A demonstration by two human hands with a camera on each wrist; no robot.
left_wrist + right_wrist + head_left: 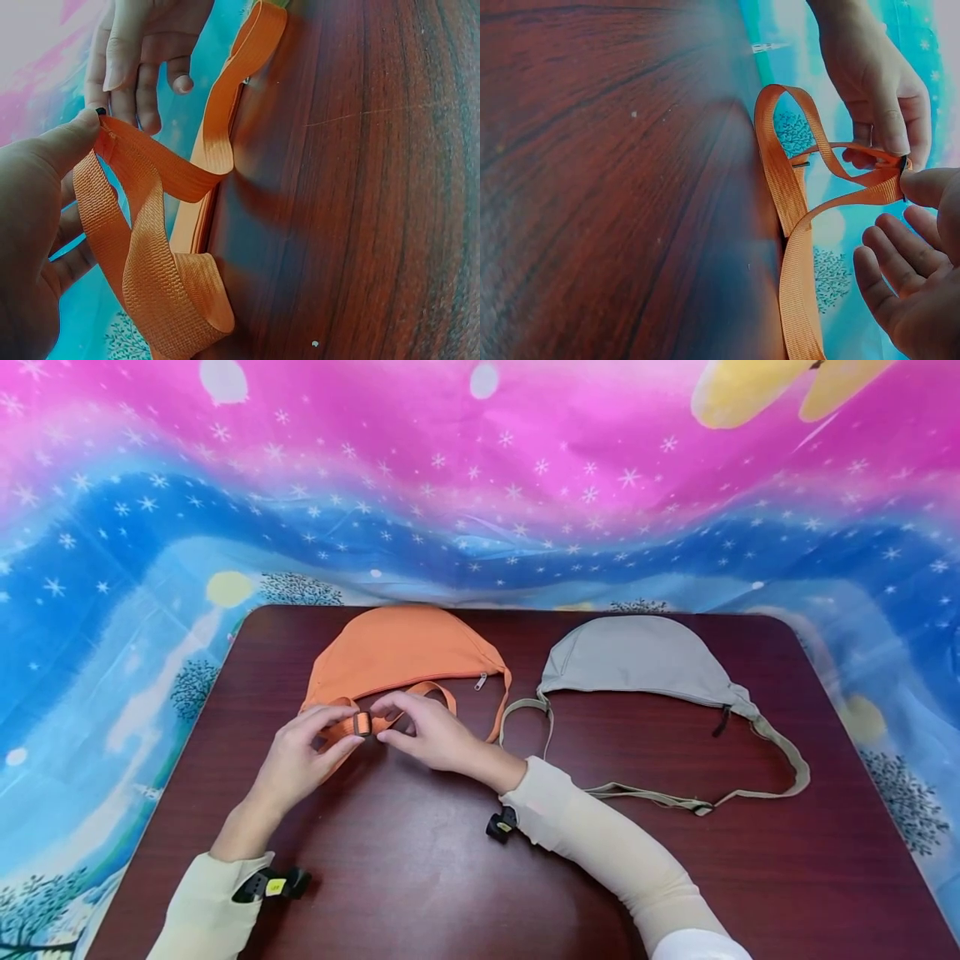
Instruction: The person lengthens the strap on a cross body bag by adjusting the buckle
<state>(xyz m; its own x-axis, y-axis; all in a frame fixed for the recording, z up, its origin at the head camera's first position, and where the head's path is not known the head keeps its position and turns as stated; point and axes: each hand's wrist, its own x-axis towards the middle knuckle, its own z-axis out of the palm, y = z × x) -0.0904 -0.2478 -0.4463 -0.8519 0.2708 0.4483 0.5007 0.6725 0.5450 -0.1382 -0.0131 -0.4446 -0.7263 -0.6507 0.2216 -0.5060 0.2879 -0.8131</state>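
Note:
An orange waist bag (405,647) lies at the back left of the table, its zipper edge facing me. My left hand (296,760) pinches its orange strap (150,247) at a small black slider buckle (362,724), held above the table with the webbing hanging in loops. Close on the buckle's other side is my right hand (435,735), thumb and forefinger apart. In the right wrist view the right thumb (930,186) comes right up to the buckle, while the other fingers lie loosely spread.
A grey waist bag (637,656) lies to the right, its strap (787,777) looping toward me. Both bags lie on the dark wooden table (450,877). A colourful printed cloth (480,485) hangs behind the table's far edge.

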